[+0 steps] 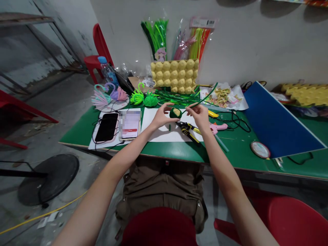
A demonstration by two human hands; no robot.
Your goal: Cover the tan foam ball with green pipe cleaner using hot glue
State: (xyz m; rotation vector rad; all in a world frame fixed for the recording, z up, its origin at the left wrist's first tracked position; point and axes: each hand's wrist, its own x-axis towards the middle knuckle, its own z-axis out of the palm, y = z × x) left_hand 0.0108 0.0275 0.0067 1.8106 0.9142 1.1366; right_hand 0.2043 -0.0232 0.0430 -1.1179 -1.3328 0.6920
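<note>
Lap: brown trousers and the red plastic chair seat (160,227) lie nearest, at 6 o'clock below the desk edge.
Desk: the green-topped desk (84,131) carries a white paper sheet (166,133) under the work.
Left hand: the left hand (161,116) is closed round a small yellow foam ball half wrapped in dark green chenille (175,112), thumb and fingers pinching it above the sheet.
Right hand: the right hand (200,114) pinches the dark green chenille stem (205,97), which runs from the ball up toward 1 o'clock.
Wrapping well: I judge it best to keep the stem taut, lay each turn touching the last so no yellow shows, and turn the ball with the left fingers.
Tools: yellow-handled pliers (188,131) lie just beside the right wrist, a pink glue gun (217,128) at 3 o'clock.
Left side: a black phone (107,127) and a second phone (129,124) lie at 9 o'clock.
Farther back: a yellow foam-ball tray (175,77) at 12 o'clock, with packs of chenille stems (156,34) against the wall.
</note>
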